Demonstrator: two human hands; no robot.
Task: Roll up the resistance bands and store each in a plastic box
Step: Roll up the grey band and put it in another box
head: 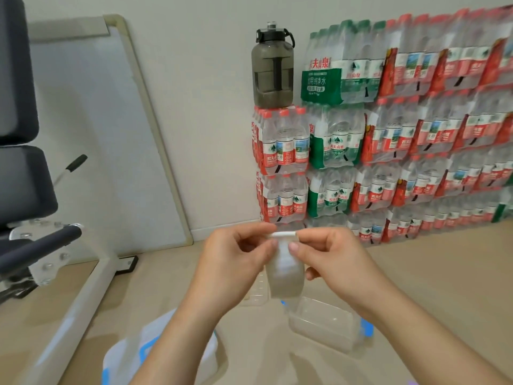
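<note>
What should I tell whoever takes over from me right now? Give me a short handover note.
Left hand: fingers pinch the top edge of the resistance band.
Right hand: pinches the same edge from the other side.
The band hangs down between them, nearly all unrolled.
An open plastic box sits on the floor just below and looks empty. A second box is at lower left, its contents hidden.
Done: band picked up.
Left: roll it, put it in the open box.

Translucent whitish band (286,273), smoky grey jug (272,70), red-and-green bottle packs (402,134).
</note>
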